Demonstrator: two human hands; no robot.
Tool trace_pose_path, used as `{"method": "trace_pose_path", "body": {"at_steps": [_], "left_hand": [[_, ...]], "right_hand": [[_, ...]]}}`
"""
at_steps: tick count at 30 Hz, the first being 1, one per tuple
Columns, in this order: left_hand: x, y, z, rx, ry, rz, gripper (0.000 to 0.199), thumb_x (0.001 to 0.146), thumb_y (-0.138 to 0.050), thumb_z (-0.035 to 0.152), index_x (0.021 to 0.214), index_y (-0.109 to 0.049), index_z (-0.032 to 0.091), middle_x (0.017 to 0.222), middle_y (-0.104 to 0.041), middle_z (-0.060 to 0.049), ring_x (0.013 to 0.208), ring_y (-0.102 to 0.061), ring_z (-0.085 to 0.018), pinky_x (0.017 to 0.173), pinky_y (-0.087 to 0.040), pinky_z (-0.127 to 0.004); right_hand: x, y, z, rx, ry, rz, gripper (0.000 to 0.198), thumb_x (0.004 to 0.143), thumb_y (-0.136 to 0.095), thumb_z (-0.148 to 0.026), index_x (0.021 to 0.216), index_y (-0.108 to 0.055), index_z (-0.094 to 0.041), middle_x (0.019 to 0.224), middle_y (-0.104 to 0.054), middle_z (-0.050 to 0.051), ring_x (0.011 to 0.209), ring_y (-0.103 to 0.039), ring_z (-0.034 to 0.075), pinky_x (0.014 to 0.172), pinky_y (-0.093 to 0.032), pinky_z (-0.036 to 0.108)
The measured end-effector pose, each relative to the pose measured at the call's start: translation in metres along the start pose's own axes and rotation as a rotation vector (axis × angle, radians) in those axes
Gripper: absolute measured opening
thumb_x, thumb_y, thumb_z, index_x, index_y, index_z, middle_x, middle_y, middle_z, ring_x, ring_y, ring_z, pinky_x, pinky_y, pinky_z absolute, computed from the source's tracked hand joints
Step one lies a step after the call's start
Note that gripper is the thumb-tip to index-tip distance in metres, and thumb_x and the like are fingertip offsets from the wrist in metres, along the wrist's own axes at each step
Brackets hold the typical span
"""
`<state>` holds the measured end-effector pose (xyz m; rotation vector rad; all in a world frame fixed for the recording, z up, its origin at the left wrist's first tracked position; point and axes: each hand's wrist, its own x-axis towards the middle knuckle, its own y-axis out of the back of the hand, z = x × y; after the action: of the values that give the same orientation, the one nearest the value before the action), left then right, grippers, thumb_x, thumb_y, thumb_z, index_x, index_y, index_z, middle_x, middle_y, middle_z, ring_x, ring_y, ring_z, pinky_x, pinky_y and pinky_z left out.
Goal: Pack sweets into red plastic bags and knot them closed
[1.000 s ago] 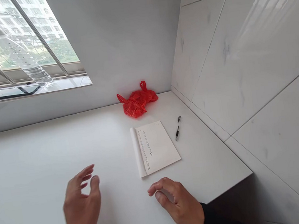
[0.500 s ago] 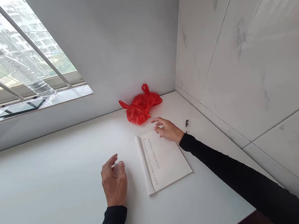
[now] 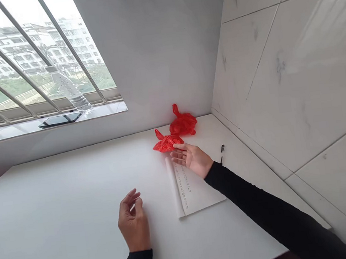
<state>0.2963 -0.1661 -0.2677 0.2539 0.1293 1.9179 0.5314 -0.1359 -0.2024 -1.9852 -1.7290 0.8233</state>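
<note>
My right hand reaches over the top of an open notebook with rows of small handwriting. Its thumb lies along the lower right edge of a crumpled red plastic bag, pinching it; the other fingers stretch below, palm partly turned up. The exact contact is partly hidden. Just behind sits a second red plastic bag, near the wall. Left of the notebook, my left hand hovers close to the table with curved fingers apart, holding nothing.
The white table meets a grey wall and a marbled tiled wall. Small black pieces lie right of the notebook, beside my right wrist. A water bottle and a dark flat device rest on the barred window's sill.
My right hand has turned palm upward and reached the front red bag, which has changed shape and come apart from the rear one. The view has shifted left and up.
</note>
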Motion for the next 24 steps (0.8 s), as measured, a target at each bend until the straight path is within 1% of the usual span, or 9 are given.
{"method": "trace_pose_path", "body": {"at_steps": [2, 5, 8, 10, 14, 16, 18, 21, 24], "left_hand": [[-0.023, 0.013, 0.002, -0.058, 0.075, -0.032, 0.035, 0.088, -0.064, 0.041, 0.119, -0.066, 0.025, 0.110, -0.069, -0.005, 0.103, -0.065, -0.023, 0.087, -0.053, -0.038], [-0.055, 0.025, 0.015, -0.197, 0.215, -0.176, 0.046, 0.088, -0.066, 0.051, 0.123, -0.065, 0.022, 0.110, -0.070, -0.008, 0.092, -0.068, -0.024, 0.074, -0.058, -0.037], [-0.076, 0.027, 0.032, -0.419, 0.431, -0.390, 0.059, 0.087, -0.065, 0.058, 0.132, -0.061, 0.020, 0.117, -0.070, -0.013, 0.097, -0.070, -0.030, 0.070, -0.061, -0.042], [-0.085, 0.027, 0.037, -0.469, 0.495, -0.487, 0.059, 0.087, -0.065, 0.057, 0.132, -0.062, 0.020, 0.122, -0.070, -0.014, 0.103, -0.070, -0.032, 0.074, -0.062, -0.043], [-0.099, 0.038, 0.026, -0.376, 0.462, -0.433, 0.062, 0.078, -0.079, 0.048, 0.132, -0.064, 0.022, 0.129, -0.071, -0.010, 0.114, -0.068, -0.030, 0.083, -0.059, -0.035], [-0.106, 0.051, 0.017, -0.344, 0.461, -0.421, 0.064, 0.078, -0.080, 0.048, 0.134, -0.063, 0.023, 0.130, -0.070, -0.011, 0.115, -0.068, -0.030, 0.085, -0.059, -0.034], [-0.111, 0.065, 0.010, -0.300, 0.479, -0.441, 0.064, 0.078, -0.080, 0.048, 0.135, -0.063, 0.023, 0.128, -0.071, -0.011, 0.111, -0.069, -0.030, 0.084, -0.059, -0.035], [-0.116, 0.081, 0.010, -0.223, 0.508, -0.450, 0.062, 0.074, -0.083, 0.048, 0.129, -0.067, 0.023, 0.118, -0.076, -0.009, 0.098, -0.073, -0.029, 0.076, -0.060, -0.033], [-0.117, 0.084, 0.016, -0.137, 0.519, -0.408, 0.058, 0.065, -0.089, 0.048, 0.114, -0.072, 0.024, 0.101, -0.078, -0.004, 0.082, -0.071, -0.022, 0.067, -0.058, -0.024]], "right_hand": [[-0.042, 0.000, 0.006, 0.043, -0.046, -0.040, 0.017, 0.091, -0.068, -0.028, 0.102, -0.071, -0.015, 0.112, -0.068, 0.008, 0.103, -0.068, 0.018, 0.098, -0.057, 0.035], [-0.099, 0.005, 0.023, 0.081, -0.105, -0.063, 0.028, 0.090, -0.070, -0.030, 0.113, -0.073, -0.015, 0.124, -0.067, 0.011, 0.108, -0.067, 0.020, 0.097, -0.056, 0.034], [-0.148, 0.013, 0.044, 0.051, -0.148, -0.142, 0.035, 0.092, -0.068, -0.032, 0.123, -0.073, -0.017, 0.130, -0.066, 0.012, 0.112, -0.066, 0.022, 0.096, -0.056, 0.035], [-0.177, 0.019, 0.058, -0.024, -0.188, -0.214, 0.036, 0.093, -0.066, -0.035, 0.125, -0.074, -0.019, 0.125, -0.069, 0.012, 0.113, -0.067, 0.023, 0.096, -0.055, 0.037], [-0.220, 0.031, 0.070, -0.416, -0.324, -0.308, 0.034, 0.093, -0.066, -0.039, 0.124, -0.074, -0.026, 0.123, -0.071, 0.009, 0.113, -0.069, 0.026, 0.098, -0.056, 0.043], [-0.233, 0.030, 0.062, -0.677, -0.364, -0.313, 0.028, 0.094, -0.064, -0.036, 0.118, -0.076, -0.027, 0.111, -0.077, 0.007, 0.103, -0.072, 0.025, 0.095, -0.056, 0.043], [-0.243, 0.020, 0.045, -0.821, -0.359, -0.304, 0.021, 0.096, -0.062, -0.033, 0.109, -0.078, -0.027, 0.094, -0.079, 0.004, 0.089, -0.074, 0.023, 0.090, -0.058, 0.040], [-0.260, -0.005, 0.018, -0.704, -0.238, -0.363, 0.019, 0.096, -0.063, -0.037, 0.105, -0.078, -0.029, 0.092, -0.080, 0.001, 0.088, -0.075, 0.022, 0.087, -0.059, 0.037], [-0.282, -0.030, 0.014, -0.620, -0.075, -0.371, 0.026, 0.101, -0.057, -0.046, 0.112, -0.076, -0.032, 0.095, -0.079, 0.000, 0.087, -0.076, 0.021, 0.081, -0.062, 0.036]]}}
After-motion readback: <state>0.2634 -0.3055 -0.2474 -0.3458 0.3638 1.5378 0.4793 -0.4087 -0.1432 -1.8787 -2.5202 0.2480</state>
